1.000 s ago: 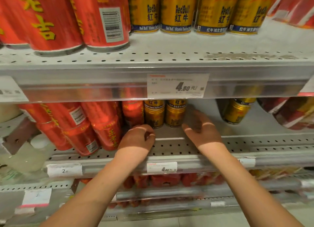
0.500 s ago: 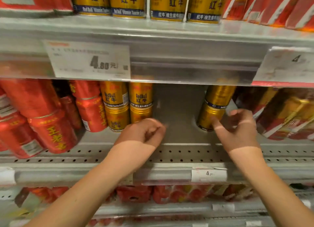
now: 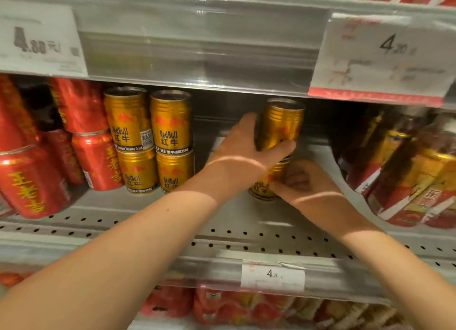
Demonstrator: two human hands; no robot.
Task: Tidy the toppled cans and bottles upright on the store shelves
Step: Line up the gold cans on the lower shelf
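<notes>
Shelf (image 3: 246, 221), perforated grey metal, w/ price tag (image 3: 272, 276) on front edge

Open floor of the middle shelf (image 3: 234, 233) ran across the centre of the frame, from the double stack of gold cans (image 3: 150, 142) at left centre to the upper gold can (image 3: 281, 124) standing on the lower gold can (image 3: 261, 189) at right centre; this gap was the widest way in. The left hand (image 3: 244, 157) gripping the upper gold can, the right hand (image 3: 303, 181) gripping the lower gold can, and both forearms filled the approach from the bottom of the frame. Headroom was capped by the upper shelf rail (image 3: 202, 55) and its hanging price tags (image 3: 385, 55). Leaning red cans (image 3: 32, 179) closed the left edge and boxed packs (image 3: 407, 171) the right. A narrower strip of bare shelf lay between those packs and the held stack.
</notes>
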